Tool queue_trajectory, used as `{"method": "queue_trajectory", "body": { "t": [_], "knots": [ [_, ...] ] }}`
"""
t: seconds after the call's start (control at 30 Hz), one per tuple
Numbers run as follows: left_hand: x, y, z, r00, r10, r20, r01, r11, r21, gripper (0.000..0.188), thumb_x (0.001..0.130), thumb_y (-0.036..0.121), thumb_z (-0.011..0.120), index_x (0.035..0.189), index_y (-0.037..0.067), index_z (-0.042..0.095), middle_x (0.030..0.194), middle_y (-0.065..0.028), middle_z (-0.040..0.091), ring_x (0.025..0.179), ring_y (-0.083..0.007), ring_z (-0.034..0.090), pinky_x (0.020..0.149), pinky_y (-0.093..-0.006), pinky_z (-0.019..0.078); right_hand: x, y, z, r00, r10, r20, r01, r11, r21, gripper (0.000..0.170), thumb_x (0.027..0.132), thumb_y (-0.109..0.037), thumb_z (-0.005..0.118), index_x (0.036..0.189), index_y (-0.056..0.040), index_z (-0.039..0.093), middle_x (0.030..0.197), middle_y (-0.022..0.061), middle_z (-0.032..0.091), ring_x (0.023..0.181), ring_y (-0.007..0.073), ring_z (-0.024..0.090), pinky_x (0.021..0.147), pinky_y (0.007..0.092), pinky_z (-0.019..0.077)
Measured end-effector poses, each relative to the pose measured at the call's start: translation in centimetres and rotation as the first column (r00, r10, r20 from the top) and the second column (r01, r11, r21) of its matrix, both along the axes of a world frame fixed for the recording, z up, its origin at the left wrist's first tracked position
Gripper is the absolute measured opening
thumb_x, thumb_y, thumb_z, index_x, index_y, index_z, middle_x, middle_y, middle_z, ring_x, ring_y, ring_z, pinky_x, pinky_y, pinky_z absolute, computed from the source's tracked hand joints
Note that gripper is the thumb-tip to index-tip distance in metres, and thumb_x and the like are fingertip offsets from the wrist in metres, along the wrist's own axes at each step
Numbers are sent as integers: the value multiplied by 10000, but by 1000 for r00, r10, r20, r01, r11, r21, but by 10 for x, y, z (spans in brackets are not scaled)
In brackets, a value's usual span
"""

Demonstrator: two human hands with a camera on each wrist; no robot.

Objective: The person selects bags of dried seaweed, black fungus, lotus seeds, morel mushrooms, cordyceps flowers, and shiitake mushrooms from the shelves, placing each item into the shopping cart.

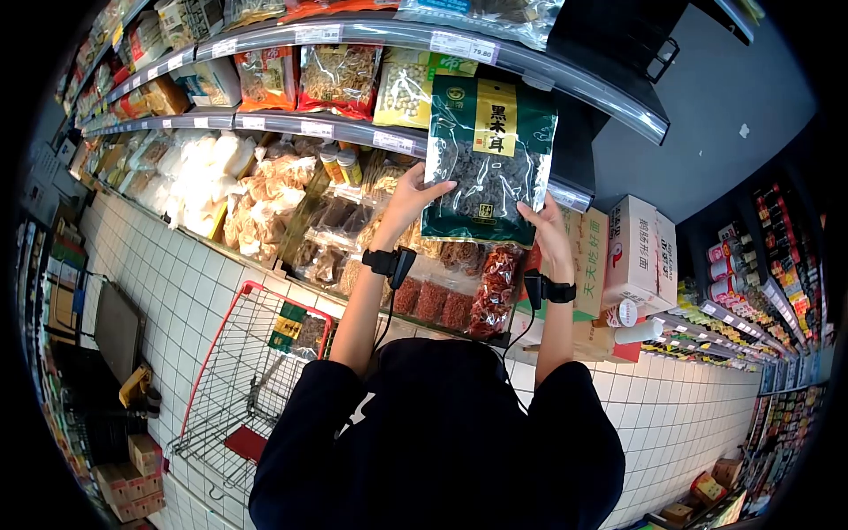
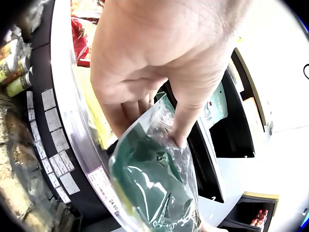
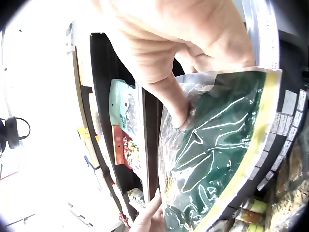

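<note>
A person in a dark top [image 1: 450, 424] holds a large green bag [image 1: 491, 181] out in front with both hands, its printed face turned up toward the head view. The left hand [image 1: 415, 194] has its thumb on the front of the left edge and its fingers behind; the right hand [image 1: 549, 225] pinches the right edge the same way, so each grip is closed on the bag. A yellow panel with dark characters runs down the bag's upper middle, and dark pieces show through its clear window. Below and to the left stands a shopping cart [image 1: 213, 362] with a similar green-and-yellow packet [image 1: 297, 330] inside. Beyond the arms lie red packs [image 1: 446, 302] in a display, with pale cartons [image 1: 640, 252] to the right. Farther off, packaged foods line a shelf [image 1: 371, 34] edged with price labels.
</note>
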State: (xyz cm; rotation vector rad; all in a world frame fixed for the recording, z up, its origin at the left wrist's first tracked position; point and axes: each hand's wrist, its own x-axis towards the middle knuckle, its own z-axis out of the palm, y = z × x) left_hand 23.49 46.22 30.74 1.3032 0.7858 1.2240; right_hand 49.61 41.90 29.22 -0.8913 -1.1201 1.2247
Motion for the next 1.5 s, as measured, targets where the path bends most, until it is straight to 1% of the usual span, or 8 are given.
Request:
{"method": "queue_trajectory", "body": {
  "t": [0.4, 0.53, 0.8, 1.0, 1.07, 1.37, 1.47, 1.5],
  "knots": [
    [-41, -41, -12, 996, 79, -29, -78, 997, 26, 420, 834, 45, 674, 1214, -24, 510, 1060, -62, 640, 939, -100, 594, 830, -246, 485, -26, -11, -10, 982, 147, 117, -132, 983, -129, 329, 861, -70, 650, 1170, 2, 562, 1035, 37, 648, 893, 69, 590, 802, 230, 469],
    [-57, -50, -28, 971, 158, -179, -161, 987, -6, 422, 838, 37, 668, 1220, -32, 503, 1042, -58, 639, 890, -82, 593, 765, -223, 485, -41, -12, -17, 977, 171, 125, -158, 982, -107, 307, 859, -65, 651, 1148, -2, 570, 1000, 44, 656, 845, 66, 590, 780, 229, 470],
    [-86, -82, -35, 922, 320, -216, -320, 947, 37, 357, 833, 41, 674, 1155, -17, 533, 897, -10, 652, 773, -43, 570, 685, -196, 453, -76, -12, -19, 950, 254, 181, -232, 964, -132, 263, 844, -73, 673, 1087, -7, 594, 940, 11, 648, 821, 53, 577, 754, 217, 464],
    [-109, -104, -43, 895, 419, -155, -420, 907, 26, 285, 813, 58, 702, 1051, 5, 555, 846, -8, 646, 716, -51, 576, 637, -189, 453, -103, -9, -26, 930, 285, 234, -268, 958, -103, 271, 833, -86, 691, 1074, -3, 599, 916, -3, 631, 823, 59, 573, 746, 209, 462],
    [-116, -110, -45, 871, 467, -154, -467, 883, 35, 219, 797, 64, 714, 898, 11, 526, 793, -8, 615, 707, -56, 542, 618, -211, 427, -113, -10, -23, 926, 311, 214, -302, 950, -74, 266, 833, -84, 690, 1068, 1, 599, 914, 3, 633, 818, 61, 575, 748, 214, 467],
    [-160, -148, -52, 839, 544, -21, -544, 839, -2, 306, 824, 4, 669, 1101, -8, 541, 915, -9, 654, 792, -41, 586, 692, -187, 468, -168, -5, -28, 850, 468, 242, -457, 884, -103, 237, 834, -79, 689, 1038, 11, 609, 918, 15, 639, 806, 62, 577, 746, 218, 472],
    [-180, -168, -52, 797, 597, -91, -601, 799, -25, 302, 827, 1, 658, 1105, -7, 539, 927, -14, 652, 801, -52, 591, 702, -194, 475, -196, -1, -36, 817, 516, 258, -514, 854, -80, 247, 834, -77, 689, 1050, 12, 607, 928, 17, 641, 813, 62, 576, 744, 216, 470],
    [-182, -174, -49, 750, 661, -34, -662, 748, -51, 204, 808, 15, 685, 948, 13, 536, 786, 10, 625, 672, -18, 513, 573, -185, 385, -210, -4, -32, 820, 514, 253, -516, 854, -64, 254, 835, -73, 686, 1056, 13, 595, 924, 13, 641, 809, 62, 574, 740, 212, 468]
  ]
}}
